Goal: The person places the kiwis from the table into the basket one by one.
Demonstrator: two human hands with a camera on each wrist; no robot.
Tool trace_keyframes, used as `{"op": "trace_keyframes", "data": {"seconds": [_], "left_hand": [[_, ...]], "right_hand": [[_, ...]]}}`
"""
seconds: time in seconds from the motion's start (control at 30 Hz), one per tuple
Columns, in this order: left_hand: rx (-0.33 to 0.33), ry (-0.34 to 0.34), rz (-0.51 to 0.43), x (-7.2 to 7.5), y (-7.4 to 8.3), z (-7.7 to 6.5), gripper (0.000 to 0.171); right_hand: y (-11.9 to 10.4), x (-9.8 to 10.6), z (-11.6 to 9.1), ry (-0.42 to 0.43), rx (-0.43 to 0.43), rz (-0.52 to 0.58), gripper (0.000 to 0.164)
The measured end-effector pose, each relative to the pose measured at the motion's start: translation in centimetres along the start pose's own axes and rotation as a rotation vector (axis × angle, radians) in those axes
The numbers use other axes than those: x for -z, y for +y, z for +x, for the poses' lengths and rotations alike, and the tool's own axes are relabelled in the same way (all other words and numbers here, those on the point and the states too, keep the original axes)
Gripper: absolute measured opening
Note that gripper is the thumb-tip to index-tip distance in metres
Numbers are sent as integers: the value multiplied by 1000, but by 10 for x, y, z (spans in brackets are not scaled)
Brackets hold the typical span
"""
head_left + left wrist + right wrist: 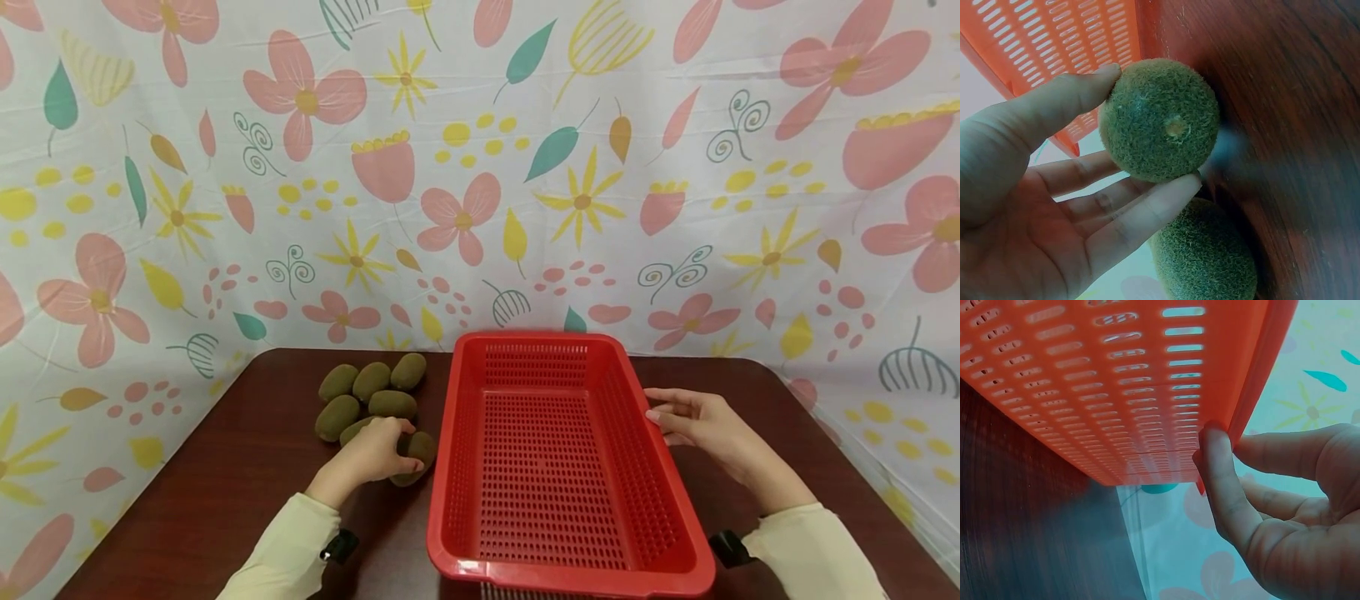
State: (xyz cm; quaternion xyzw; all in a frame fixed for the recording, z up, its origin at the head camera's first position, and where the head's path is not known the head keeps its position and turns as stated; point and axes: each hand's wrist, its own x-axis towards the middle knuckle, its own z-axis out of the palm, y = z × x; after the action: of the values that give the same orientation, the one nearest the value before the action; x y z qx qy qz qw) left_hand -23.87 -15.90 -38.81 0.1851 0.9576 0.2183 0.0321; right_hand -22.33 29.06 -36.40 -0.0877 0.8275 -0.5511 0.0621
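My left hand (372, 451) holds a brown fuzzy kiwi (422, 451) between thumb and fingers, just left of the basket. The left wrist view shows this kiwi (1160, 119) end-on, with thumb and fingertips on opposite sides and a second kiwi (1207, 256) below it. Several more kiwis (372, 382) lie grouped on the table beyond the hand, one partly hidden by it. A red perforated plastic basket (551, 454) stands upright with nothing inside. At its right side, my right hand (705, 427) pinches the rim (1254, 381), a finger tucked beneath against the outer wall.
The dark brown wooden table (202, 492) ends at a flower-printed cloth (465, 167) hanging behind and along the sides. The basket takes up the middle of the table, its far end close to the back edge.
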Motion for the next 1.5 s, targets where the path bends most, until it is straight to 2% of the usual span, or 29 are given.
{"op": "trace_keyframes", "data": {"seconds": [0.43,0.67,0.9,1.1,1.4,1.5], "left_hand": [[-43,-9,-50,7,-2,1,44],[-17,-6,-18,17,0,4,46],[-20,7,33,34,2,5,45],[-29,14,27,53,7,7,44],[-50,32,72,80,25,15,49],[-34,38,75,87,35,18,50]], "right_hand": [[-2,-1,0,-2,-17,16,63],[-3,-2,0,-2,-39,24,64],[-4,-2,0,-1,-42,16,64],[-3,0,0,1,-48,6,65],[-4,0,0,-1,-45,7,65],[-3,0,0,1,-52,5,66]]}}
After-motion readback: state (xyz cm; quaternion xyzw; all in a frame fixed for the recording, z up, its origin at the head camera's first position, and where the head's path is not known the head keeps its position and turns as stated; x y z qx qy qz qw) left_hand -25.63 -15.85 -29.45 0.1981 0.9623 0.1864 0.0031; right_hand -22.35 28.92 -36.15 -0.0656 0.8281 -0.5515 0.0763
